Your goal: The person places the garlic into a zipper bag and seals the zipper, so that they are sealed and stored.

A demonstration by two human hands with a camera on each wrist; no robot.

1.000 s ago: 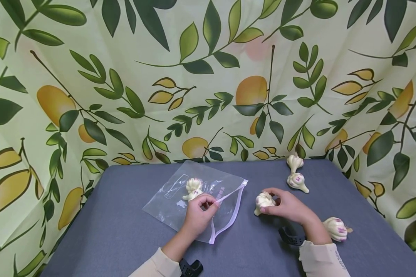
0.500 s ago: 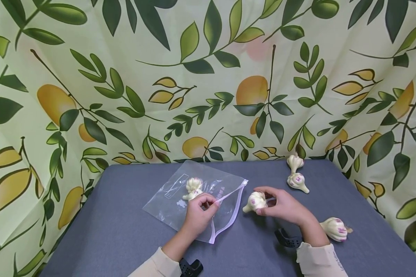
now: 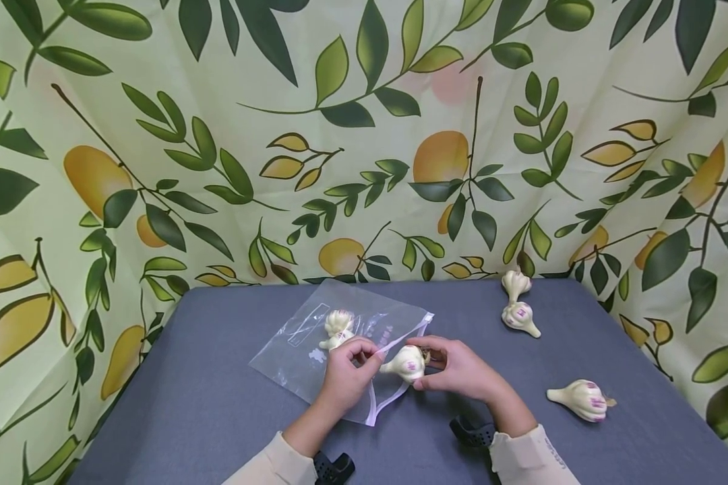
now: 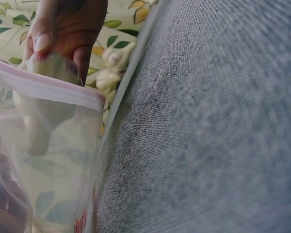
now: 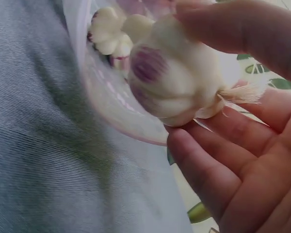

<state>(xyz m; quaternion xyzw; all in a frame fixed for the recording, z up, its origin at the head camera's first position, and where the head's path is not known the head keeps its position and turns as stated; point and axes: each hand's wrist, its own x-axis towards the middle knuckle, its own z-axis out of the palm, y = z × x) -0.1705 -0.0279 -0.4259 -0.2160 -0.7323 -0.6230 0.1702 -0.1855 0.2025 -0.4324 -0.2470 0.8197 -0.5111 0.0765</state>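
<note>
A clear zip bag (image 3: 291, 350) lies on the table, its white-edged mouth spread toward the right. My left hand (image 3: 348, 374) pinches the upper edge of that mouth. Inside the bag sit garlic bulbs (image 3: 338, 322), partly hidden behind the left hand. With thumb and fingers, my right hand (image 3: 461, 369) holds another garlic bulb (image 3: 408, 364) at the bag's mouth, its stem pointing left into the opening. In the right wrist view the held bulb (image 5: 169, 73) shows purple patches and dry roots; the bag's rim (image 5: 121, 128) curves behind it.
Two more garlic bulbs (image 3: 518, 303) lie touching at the table's back right. A single loose bulb (image 3: 582, 400) rests at the right, beyond the right forearm. A leaf-patterned cloth (image 3: 364, 168) hangs behind the grey table (image 3: 218, 404).
My right hand has moved left with its garlic bulb, from beside the bag to the bag's mouth. My left hand has stayed on the bag's edge.
</note>
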